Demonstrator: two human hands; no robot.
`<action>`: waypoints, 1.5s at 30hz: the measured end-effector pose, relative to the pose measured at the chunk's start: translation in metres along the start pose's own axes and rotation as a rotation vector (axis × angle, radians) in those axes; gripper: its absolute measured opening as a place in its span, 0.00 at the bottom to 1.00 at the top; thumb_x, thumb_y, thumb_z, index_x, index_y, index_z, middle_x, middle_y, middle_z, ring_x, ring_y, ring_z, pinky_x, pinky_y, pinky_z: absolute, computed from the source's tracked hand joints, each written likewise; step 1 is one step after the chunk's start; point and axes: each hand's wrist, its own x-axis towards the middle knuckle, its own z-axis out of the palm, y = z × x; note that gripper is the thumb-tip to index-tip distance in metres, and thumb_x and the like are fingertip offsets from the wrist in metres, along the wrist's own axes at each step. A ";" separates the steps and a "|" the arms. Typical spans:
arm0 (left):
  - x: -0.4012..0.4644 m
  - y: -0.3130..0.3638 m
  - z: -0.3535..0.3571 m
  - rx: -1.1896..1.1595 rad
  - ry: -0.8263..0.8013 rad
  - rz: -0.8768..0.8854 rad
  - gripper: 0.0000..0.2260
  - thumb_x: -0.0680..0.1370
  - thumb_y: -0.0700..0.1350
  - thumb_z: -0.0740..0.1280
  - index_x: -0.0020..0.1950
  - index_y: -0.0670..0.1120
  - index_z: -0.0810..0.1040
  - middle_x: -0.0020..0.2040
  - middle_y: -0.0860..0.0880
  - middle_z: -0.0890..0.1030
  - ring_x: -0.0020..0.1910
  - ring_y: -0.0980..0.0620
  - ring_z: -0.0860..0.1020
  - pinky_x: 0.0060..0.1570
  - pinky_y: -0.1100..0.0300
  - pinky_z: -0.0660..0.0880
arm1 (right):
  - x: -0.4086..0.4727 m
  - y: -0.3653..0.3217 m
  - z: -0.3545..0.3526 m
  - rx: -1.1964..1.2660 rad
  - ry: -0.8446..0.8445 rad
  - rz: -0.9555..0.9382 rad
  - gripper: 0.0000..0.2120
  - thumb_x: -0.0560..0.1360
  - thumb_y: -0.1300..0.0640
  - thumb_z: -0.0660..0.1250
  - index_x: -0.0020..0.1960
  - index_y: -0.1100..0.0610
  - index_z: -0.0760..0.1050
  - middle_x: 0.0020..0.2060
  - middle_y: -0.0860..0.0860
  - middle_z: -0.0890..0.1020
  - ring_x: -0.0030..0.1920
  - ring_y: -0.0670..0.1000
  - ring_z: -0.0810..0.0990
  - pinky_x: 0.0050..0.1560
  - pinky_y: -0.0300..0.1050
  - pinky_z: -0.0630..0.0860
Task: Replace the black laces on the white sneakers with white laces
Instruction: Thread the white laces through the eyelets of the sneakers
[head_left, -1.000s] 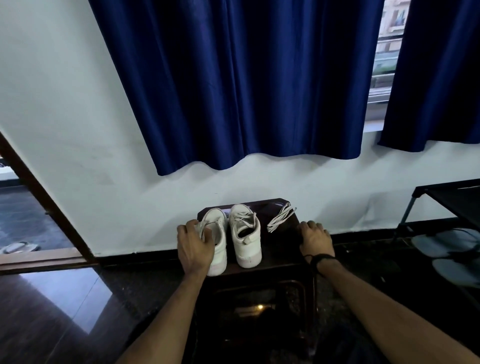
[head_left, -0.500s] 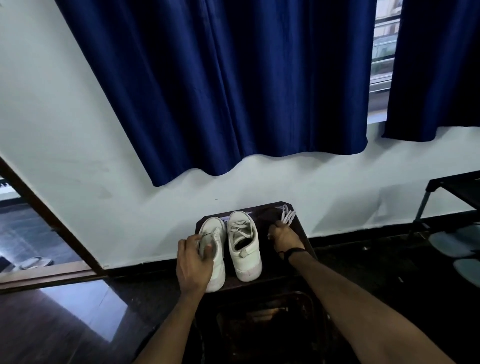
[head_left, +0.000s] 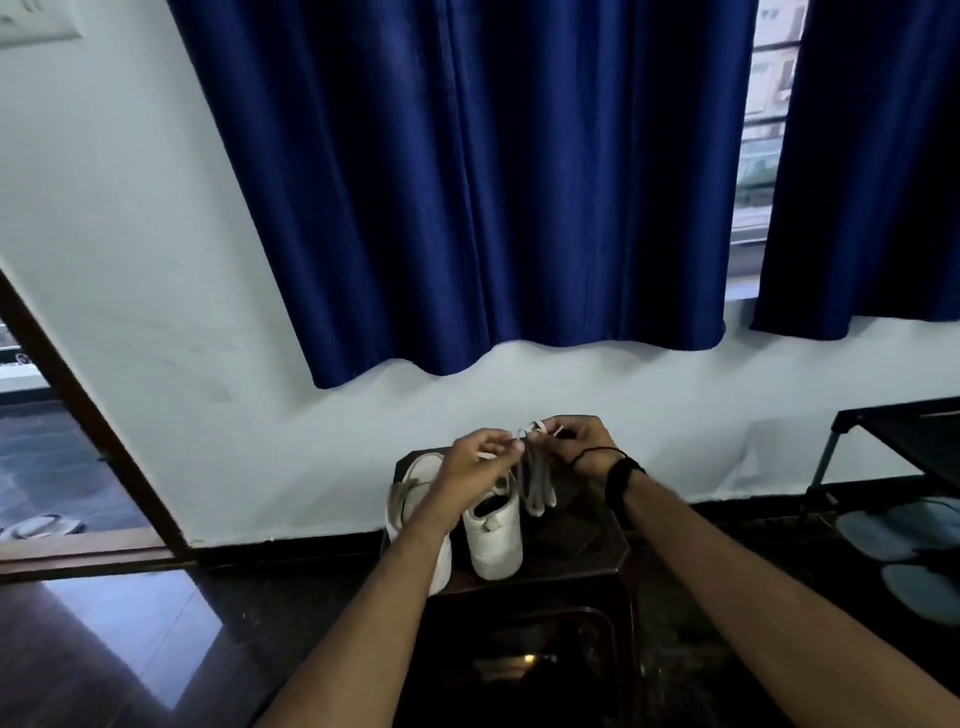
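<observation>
Head view: white laces held up between both hands above the sneakers.

Left hand (head_left: 480, 457) and right hand (head_left: 582, 447) raised close together, each pinching the bundle of white laces (head_left: 535, 480), loops hanging down between them. Below, two white sneakers (head_left: 491, 540) side by side on a dark stool (head_left: 582, 551) against the wall, left forearm crossing the nearer one. Blue curtain (head_left: 467, 182) hanging above. Black band (head_left: 621, 480) on the right wrist.

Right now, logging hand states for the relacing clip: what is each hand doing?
Left hand: pinches one end of the white laces.
Right hand: pinches the same bundle, which hangs above the sneakers.
</observation>
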 end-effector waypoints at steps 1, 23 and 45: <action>0.000 0.005 0.004 -0.015 -0.056 -0.007 0.07 0.75 0.46 0.74 0.51 0.47 0.81 0.45 0.48 0.82 0.39 0.53 0.81 0.43 0.57 0.80 | -0.002 -0.008 0.004 0.152 -0.028 0.042 0.06 0.73 0.62 0.72 0.44 0.65 0.80 0.35 0.56 0.81 0.35 0.48 0.79 0.39 0.41 0.76; -0.017 0.034 -0.021 -0.094 0.327 0.129 0.04 0.76 0.42 0.71 0.43 0.44 0.85 0.31 0.47 0.83 0.30 0.53 0.82 0.35 0.61 0.79 | -0.012 -0.044 0.036 0.592 0.005 0.151 0.04 0.72 0.60 0.73 0.42 0.60 0.80 0.35 0.53 0.83 0.34 0.48 0.80 0.37 0.41 0.75; 0.031 0.092 -0.040 -0.032 0.378 0.036 0.02 0.73 0.40 0.73 0.44 0.44 0.85 0.37 0.46 0.85 0.33 0.55 0.81 0.33 0.65 0.73 | 0.031 -0.065 0.041 0.061 -0.285 -0.171 0.13 0.79 0.54 0.65 0.62 0.58 0.75 0.52 0.52 0.82 0.54 0.45 0.79 0.60 0.40 0.73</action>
